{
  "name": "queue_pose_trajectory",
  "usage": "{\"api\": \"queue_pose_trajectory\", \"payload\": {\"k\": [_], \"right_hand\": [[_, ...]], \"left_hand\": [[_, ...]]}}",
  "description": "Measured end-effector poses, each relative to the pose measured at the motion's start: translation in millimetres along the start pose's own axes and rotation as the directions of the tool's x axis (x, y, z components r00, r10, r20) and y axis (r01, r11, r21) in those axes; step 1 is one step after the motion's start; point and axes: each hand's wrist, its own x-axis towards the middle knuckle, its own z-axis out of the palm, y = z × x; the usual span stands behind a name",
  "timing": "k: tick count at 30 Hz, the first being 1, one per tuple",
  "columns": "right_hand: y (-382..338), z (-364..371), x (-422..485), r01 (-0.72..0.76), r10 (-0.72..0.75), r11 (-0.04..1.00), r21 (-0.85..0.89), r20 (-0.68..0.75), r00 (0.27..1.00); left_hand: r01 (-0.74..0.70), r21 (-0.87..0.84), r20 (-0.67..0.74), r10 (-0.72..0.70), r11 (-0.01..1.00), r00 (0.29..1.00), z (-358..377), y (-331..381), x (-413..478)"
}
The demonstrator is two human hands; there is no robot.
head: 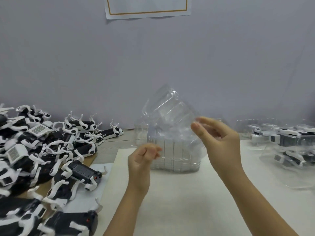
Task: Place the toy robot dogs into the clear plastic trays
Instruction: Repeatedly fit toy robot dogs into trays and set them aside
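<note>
A clear plastic tray [168,109] is lifted and tilted above a stack of clear trays [175,154] standing on the white sheet. My right hand [219,138] pinches the lifted tray's right edge between thumb and fingers. My left hand [144,159] is curled at the stack's left side; whether it holds plastic is unclear through the blur. A big pile of black-and-white toy robot dogs [42,150] covers the table on the left.
Filled clear trays with dogs [289,142] lie at the right edge. The white sheet [187,201] spreads across the middle of the table. A grey wall rises close behind, with a paper notice [148,7] taped at the top.
</note>
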Motion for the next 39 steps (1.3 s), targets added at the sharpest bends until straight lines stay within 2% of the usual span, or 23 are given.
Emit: {"api": "queue_pose_trajectory", "payload": {"k": [2,3,6,9,12,16,19,23,27,29,30,32,34,36,39], "right_hand": [[2.2,-0.3,-13.0,-0.031,0.032,0.999,0.034,-0.030,0.999],[3.2,-0.8,-18.1,-0.031,0.032,0.999,0.037,-0.039,0.999],[7.7,-4.5,-30.1,0.020,-0.020,1.000,-0.006,-0.050,0.999],[11.7,-7.7,-35.0,0.165,-0.177,0.973,-0.160,-0.062,0.982],[12.4,-7.1,-35.1,0.336,-0.373,0.858,-0.389,-0.019,0.928],[7.7,-8.8,-32.8,0.423,-0.472,0.787,-0.449,0.004,0.882],[0.7,-15.5,-28.0,0.425,-0.469,0.808,-0.408,-0.009,0.883],[-5.2,-24.5,-20.3,0.349,-0.381,0.901,-0.259,-0.084,0.921],[-9.7,-48.1,-8.6,0.322,-0.369,0.927,-0.192,-0.306,0.878],[-13.2,-69.6,-3.7,0.241,-0.301,0.952,-0.188,-0.427,0.853],[-13.4,-82.0,-4.5,0.189,-0.269,0.957,-0.221,-0.432,0.861],[-13.2,-104.4,-12.9,0.134,-0.258,0.928,-0.349,-0.338,0.905],[-9.8,-119.0,-27.7,0.216,-0.326,0.824,-0.524,-0.125,0.937],[-1.2,-124.7,-46.3,0.383,-0.396,0.692,-0.612,0.123,0.910],[14.4,-123.1,-69.4,0.533,-0.378,0.612,-0.585,0.375,0.846]], "left_hand": [[-0.004,-0.086,0.165,0.018,0.996,0.986,14.5,23.2,-6.1],[0.016,-0.109,0.197,0.006,0.994,0.980,20.4,29.6,-10.2],[0.050,-0.107,0.134,-0.035,0.993,0.990,31.4,31.9,-18.4],[0.078,-0.112,0.066,-0.071,0.991,0.995,28.1,31.5,-14.2],[0.121,-0.165,0.152,-0.096,0.979,0.984,22.8,31.9,-8.6],[0.112,-0.215,0.162,-0.077,0.970,0.984,25.7,37.0,-7.6],[0.084,-0.222,0.165,-0.047,0.971,0.985,28.9,42.1,-8.8],[0.065,-0.227,0.196,-0.020,0.972,0.980,30.7,42.7,-9.3],[0.053,-0.294,0.111,-0.021,0.954,0.994,25.8,35.1,-3.8],[0.050,-0.387,0.048,-0.034,0.921,0.998,18.6,30.5,2.8],[0.058,-0.442,0.019,-0.056,0.895,0.998,14.3,30.5,7.6],[0.080,-0.550,-0.012,-0.104,0.831,0.994,7.9,32.3,20.3],[0.091,-0.665,-0.011,-0.132,0.742,0.991,4.8,36.5,35.2],[0.086,-0.741,-0.028,-0.159,0.666,0.987,4.9,39.1,51.2],[0.144,-0.763,-0.002,-0.224,0.630,0.975,15.8,33.1,70.3]]}}
